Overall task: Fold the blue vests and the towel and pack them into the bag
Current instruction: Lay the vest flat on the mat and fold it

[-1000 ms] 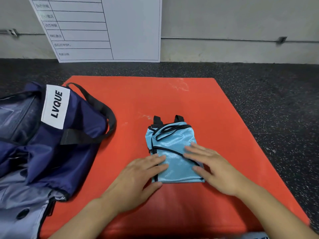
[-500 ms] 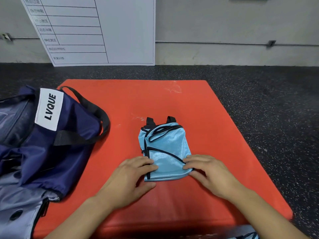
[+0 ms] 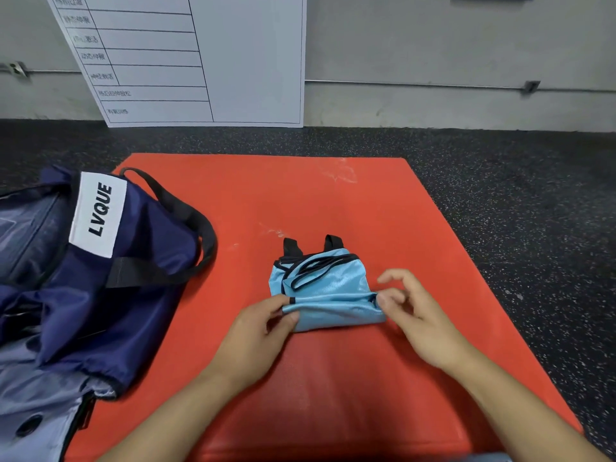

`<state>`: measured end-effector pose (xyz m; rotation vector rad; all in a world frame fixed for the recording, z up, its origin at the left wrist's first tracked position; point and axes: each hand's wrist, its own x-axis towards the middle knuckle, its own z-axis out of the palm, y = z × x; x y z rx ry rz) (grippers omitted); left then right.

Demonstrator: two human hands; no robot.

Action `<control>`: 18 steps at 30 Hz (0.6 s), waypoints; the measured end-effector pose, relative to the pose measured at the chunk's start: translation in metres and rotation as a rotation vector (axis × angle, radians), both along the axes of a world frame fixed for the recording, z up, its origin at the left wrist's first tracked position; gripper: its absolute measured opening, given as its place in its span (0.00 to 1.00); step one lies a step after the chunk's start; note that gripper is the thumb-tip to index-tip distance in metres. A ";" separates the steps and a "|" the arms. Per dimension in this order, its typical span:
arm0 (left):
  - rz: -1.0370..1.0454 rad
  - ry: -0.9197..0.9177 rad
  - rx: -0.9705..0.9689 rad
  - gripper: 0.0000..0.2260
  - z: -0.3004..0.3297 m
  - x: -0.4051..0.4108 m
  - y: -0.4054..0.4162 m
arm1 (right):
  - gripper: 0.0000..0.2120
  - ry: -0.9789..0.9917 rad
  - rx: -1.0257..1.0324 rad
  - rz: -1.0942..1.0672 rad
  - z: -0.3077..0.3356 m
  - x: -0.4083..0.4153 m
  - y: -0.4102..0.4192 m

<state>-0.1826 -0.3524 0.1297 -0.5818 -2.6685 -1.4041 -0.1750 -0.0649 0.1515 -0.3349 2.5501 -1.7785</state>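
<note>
Lifted since half a second ago, the near edge of the folded blue vest [image 3: 325,290] now curls upward, pinched by the left hand [image 3: 258,338] and right hand [image 3: 416,320] (each grip closed on a corner). It lies mid red mat [image 3: 333,201], the navy bag [image 3: 100,271] well apart at left.

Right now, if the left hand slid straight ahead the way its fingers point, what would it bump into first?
The folded blue vest. The left hand already pinches its near left corner, fingers pointing up and right across the red mat, so the vest lies straight ahead.
</note>
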 end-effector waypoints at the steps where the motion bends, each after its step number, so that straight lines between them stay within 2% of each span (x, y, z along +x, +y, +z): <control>1: 0.023 -0.046 0.052 0.03 0.001 -0.001 0.000 | 0.11 -0.040 -0.109 -0.006 0.003 0.001 -0.001; 2: 0.053 -0.093 0.118 0.02 0.000 -0.001 0.000 | 0.13 -0.084 -0.211 0.003 0.006 0.002 -0.001; 4: 0.110 -0.191 0.232 0.10 -0.001 -0.001 -0.001 | 0.21 -0.168 -0.340 0.075 0.009 0.005 0.002; 6: 0.134 -0.237 0.308 0.15 0.001 0.001 -0.002 | 0.19 -0.204 -0.249 0.131 0.012 0.010 0.002; 9: 0.139 -0.241 0.347 0.16 0.006 0.006 -0.006 | 0.09 -0.196 -0.011 0.114 0.009 0.016 -0.003; 12: 0.133 -0.231 0.369 0.16 0.011 0.013 -0.007 | 0.12 -0.162 0.045 0.067 0.002 0.016 -0.012; 18: 0.024 -0.182 0.380 0.14 0.020 0.021 -0.007 | 0.16 -0.129 0.012 -0.055 -0.001 0.010 -0.023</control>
